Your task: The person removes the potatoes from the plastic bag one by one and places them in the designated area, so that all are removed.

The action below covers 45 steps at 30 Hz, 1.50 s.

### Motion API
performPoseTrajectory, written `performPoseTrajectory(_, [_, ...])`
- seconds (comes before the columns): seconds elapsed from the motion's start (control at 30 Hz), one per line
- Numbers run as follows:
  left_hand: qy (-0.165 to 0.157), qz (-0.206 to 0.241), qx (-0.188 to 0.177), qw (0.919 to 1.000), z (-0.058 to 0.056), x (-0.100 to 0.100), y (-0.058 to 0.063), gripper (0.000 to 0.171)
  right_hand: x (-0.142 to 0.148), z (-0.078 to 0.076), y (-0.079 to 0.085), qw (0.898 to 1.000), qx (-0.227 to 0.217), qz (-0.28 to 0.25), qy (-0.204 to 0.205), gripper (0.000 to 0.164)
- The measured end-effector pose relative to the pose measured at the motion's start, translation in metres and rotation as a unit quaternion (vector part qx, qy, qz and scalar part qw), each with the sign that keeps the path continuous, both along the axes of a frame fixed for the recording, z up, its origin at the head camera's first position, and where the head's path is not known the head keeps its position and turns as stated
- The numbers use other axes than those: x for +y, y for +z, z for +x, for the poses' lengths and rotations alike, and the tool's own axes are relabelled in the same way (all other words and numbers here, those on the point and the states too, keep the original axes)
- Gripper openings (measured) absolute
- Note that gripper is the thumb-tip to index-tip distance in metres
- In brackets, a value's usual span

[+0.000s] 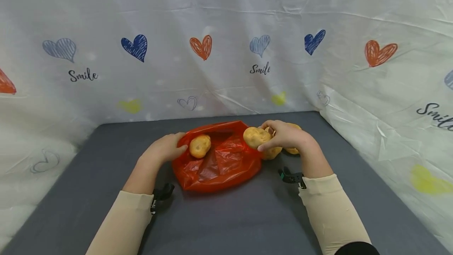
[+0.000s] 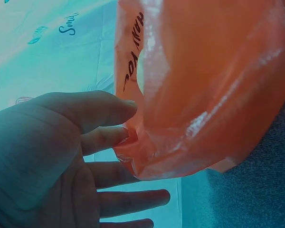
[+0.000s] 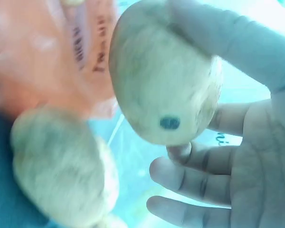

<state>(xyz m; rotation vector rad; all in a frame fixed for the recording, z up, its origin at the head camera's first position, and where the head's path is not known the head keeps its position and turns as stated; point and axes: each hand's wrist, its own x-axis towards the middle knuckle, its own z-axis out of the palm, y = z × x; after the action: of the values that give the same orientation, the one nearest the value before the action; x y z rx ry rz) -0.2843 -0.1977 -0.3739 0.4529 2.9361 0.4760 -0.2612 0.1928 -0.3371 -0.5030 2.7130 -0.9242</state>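
Observation:
A red plastic bag (image 1: 212, 176) lies on the dark table with its mouth spread toward me, and one potato (image 1: 199, 146) sits inside at the left. My left hand (image 1: 165, 147) pinches the bag's left rim between thumb and index finger; its other fingers extend loosely in the left wrist view. My right hand (image 1: 284, 135) grips another potato (image 1: 256, 137) at the bag's right rim. In the right wrist view, this held potato (image 3: 161, 71) shows a dark spot near its lower end. Printed lettering shows on the bag (image 2: 204, 71).
Just right of the bag, a potato (image 1: 271, 153) lies beneath my right hand, with more potato surface (image 1: 294, 126) showing behind the hand. The dark table (image 1: 226, 223) meets a white sheet (image 1: 226, 74) printed with hearts at the back and sides.

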Motion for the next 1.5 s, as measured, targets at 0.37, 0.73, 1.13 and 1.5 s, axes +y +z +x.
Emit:
performPoseTrajectory(0.37, [0.0, -0.001, 0.005, 1.0, 0.003, -0.01, 0.001, 0.062, 0.012, 0.027, -0.008, 0.994, -0.064, 0.067, 0.06, 0.061])
performPoseTrajectory(0.73, [-0.003, -0.001, 0.007, 1.0, 0.0, -0.008, -0.001, 0.062, -0.007, 0.031, -0.013, 0.974, -0.083, 0.209, -0.008, 0.065])
performPoseTrajectory(1.13, [-0.014, -0.001, 0.015, 0.9998, 0.0, -0.001, 0.002, 0.061, -0.005, 0.031, -0.019, 0.975, -0.091, 0.198, -0.033, 0.07])
performPoseTrajectory(1.5, [-0.01, -0.001, 0.008, 0.9999, 0.003, 0.001, 0.003, 0.061, -0.005, 0.03, -0.022, 0.977, -0.094, 0.189, -0.031, 0.061])
